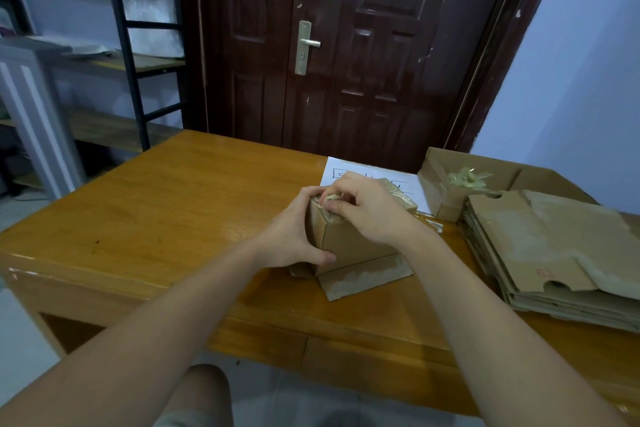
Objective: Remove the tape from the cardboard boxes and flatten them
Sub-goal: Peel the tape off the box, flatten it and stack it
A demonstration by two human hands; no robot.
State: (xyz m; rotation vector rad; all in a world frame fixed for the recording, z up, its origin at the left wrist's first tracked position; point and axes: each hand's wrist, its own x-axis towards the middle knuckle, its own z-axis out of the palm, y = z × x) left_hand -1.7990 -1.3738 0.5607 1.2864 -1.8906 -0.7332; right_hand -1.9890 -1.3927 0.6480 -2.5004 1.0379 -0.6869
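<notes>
Wide orange-brown wooden table (166, 204) across the middle of the frame, dark brown double door (346, 45) behind it, black metal shelf rack (121, 28) at upper left. Near the middle, a bit right: small brown cardboard box (349, 241), standing up, lower flap (363, 279) already folded out flat on the table. Left hand (294, 236) wrapped round the box's left side, thumb on the front face, holding it steady. Right hand (363, 208) on top of the box, fingertips pinching a crumpled bit of pale clear tape (329, 198) at the top left edge. Shiny tape still stuck across the top of the box at the back. At right of the frame: thick stack of flat brown cardboard sheets (554, 253), so lots of boxes look done. Upper right: open brown cardboard carton (446, 184) with a wad of pulled-off yellowish tape (467, 178) inside. White paper sheet with black marks (346, 172) behind the box. Probably far along: this box half untaped, not yet squashed flat. No other taped boxes in view.
</notes>
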